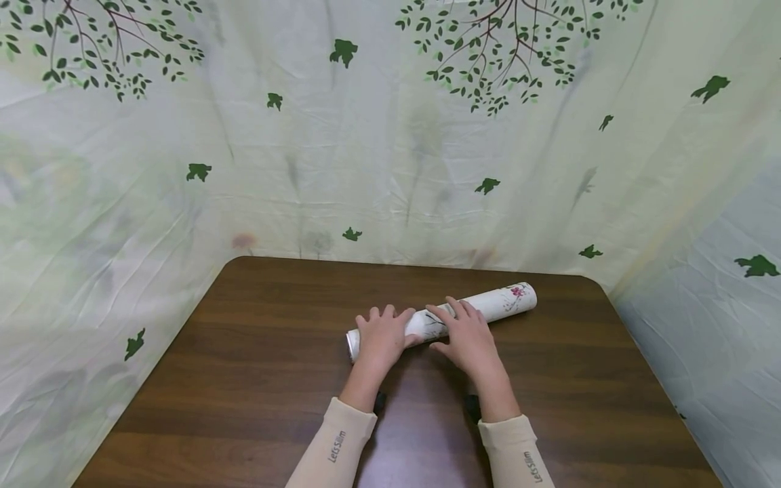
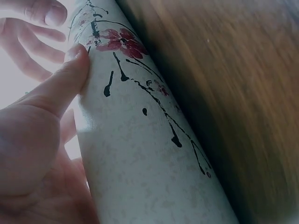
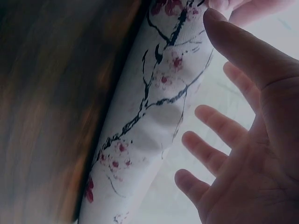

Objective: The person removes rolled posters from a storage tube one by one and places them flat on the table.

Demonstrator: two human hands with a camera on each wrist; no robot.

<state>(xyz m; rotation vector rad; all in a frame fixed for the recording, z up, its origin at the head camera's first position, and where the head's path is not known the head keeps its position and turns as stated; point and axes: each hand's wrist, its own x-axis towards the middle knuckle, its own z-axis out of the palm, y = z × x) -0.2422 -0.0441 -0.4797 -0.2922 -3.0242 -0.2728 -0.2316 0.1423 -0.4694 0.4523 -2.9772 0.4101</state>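
A white paper roll (image 1: 504, 302) printed with dark branches and red blossoms lies slantwise on the wooden table, its right end farther back. Over its left part rests my left hand (image 1: 381, 339), fingers spread across the top. In the left wrist view, the left thumb (image 2: 70, 79) lies against the side of the printed roll (image 2: 135, 140). Over the roll's middle is my right hand (image 1: 472, 342). Its fingers (image 3: 219, 126) look straight and spread beside the roll (image 3: 145, 107) in the right wrist view; whether the fingertips touch it is hard to tell.
The brown wooden table (image 1: 244, 400) has rounded far corners. Behind it hangs a pale curtain (image 1: 378, 149) with printed leaves and branches, which also runs down both sides.
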